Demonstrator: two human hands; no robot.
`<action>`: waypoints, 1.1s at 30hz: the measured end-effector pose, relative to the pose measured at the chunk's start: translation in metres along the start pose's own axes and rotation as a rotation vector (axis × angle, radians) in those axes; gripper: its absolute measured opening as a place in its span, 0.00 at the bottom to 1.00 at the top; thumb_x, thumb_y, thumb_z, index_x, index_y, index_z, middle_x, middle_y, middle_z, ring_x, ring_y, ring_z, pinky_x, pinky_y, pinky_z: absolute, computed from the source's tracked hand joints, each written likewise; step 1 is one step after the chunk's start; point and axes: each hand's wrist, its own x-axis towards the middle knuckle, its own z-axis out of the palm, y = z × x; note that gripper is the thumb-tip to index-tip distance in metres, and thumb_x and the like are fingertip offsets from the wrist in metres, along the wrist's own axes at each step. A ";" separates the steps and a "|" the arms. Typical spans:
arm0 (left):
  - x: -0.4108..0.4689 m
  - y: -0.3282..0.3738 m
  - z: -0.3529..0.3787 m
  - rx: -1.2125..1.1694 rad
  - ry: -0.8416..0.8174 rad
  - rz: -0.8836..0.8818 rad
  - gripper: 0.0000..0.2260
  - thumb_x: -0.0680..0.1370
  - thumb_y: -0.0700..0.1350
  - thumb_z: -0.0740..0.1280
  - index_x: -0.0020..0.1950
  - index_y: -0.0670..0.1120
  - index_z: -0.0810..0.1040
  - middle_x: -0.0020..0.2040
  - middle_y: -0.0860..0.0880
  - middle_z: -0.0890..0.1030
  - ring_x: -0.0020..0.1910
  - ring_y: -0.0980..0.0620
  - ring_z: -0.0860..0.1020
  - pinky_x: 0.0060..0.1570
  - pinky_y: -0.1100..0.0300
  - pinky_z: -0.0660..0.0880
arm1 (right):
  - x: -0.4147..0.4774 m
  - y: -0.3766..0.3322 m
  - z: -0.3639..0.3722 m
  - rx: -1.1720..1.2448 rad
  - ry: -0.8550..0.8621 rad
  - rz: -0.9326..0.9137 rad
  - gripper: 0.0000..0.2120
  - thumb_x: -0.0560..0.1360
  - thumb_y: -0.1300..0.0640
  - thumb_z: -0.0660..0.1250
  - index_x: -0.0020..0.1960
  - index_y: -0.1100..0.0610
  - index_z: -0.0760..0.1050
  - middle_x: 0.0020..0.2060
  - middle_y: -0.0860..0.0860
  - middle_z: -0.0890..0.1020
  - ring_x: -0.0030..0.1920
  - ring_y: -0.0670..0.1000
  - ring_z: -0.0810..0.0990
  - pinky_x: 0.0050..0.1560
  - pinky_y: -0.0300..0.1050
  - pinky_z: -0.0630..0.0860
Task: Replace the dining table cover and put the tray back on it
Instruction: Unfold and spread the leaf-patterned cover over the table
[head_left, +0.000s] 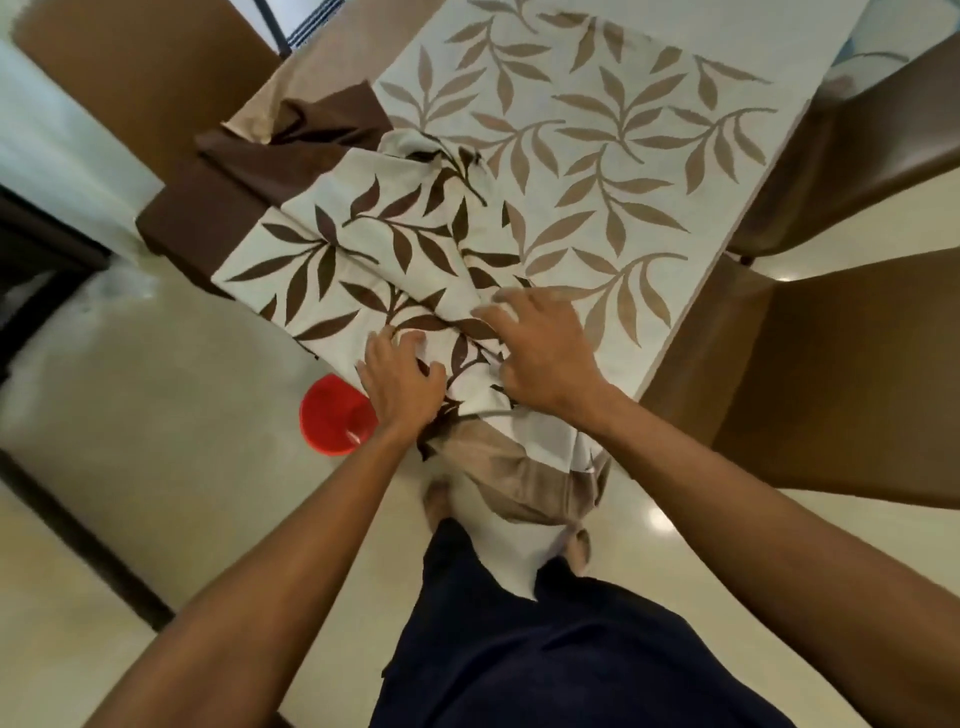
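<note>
At near edge: bunched cream brown-leaf fabric cover (363, 249).
Left hand (402, 384): fingers curled, gripping it.
Right hand (545, 353): fingers splayed, pressing.
Technique: we pull evenly.

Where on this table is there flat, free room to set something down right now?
Free: the flat pale-leaf stretch of the cover, between the dark-leaf folds and the brown chair on the right. Crowded: the near left, where those folds pile up and the left hand and right hand handle the cloth at the table's edge.
</note>
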 end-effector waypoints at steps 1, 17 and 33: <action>-0.004 -0.001 0.001 0.016 -0.037 -0.039 0.23 0.76 0.49 0.67 0.71 0.49 0.72 0.77 0.43 0.63 0.78 0.40 0.56 0.77 0.38 0.52 | 0.000 -0.006 0.004 0.062 -0.131 -0.091 0.28 0.68 0.57 0.68 0.69 0.51 0.74 0.60 0.53 0.80 0.59 0.58 0.78 0.54 0.56 0.76; -0.017 -0.026 0.006 0.254 -0.292 -0.005 0.32 0.83 0.63 0.46 0.82 0.52 0.38 0.81 0.43 0.35 0.79 0.43 0.34 0.75 0.45 0.35 | -0.011 -0.027 0.028 -0.065 -0.508 -0.433 0.24 0.77 0.46 0.67 0.71 0.51 0.70 0.61 0.54 0.75 0.59 0.55 0.75 0.52 0.52 0.75; -0.023 -0.018 0.018 0.220 -0.143 -0.046 0.31 0.83 0.58 0.52 0.82 0.49 0.43 0.82 0.41 0.41 0.80 0.42 0.39 0.78 0.42 0.39 | -0.034 0.035 -0.026 -0.199 -1.199 -0.190 0.14 0.78 0.55 0.61 0.58 0.59 0.81 0.49 0.55 0.83 0.50 0.55 0.81 0.55 0.48 0.79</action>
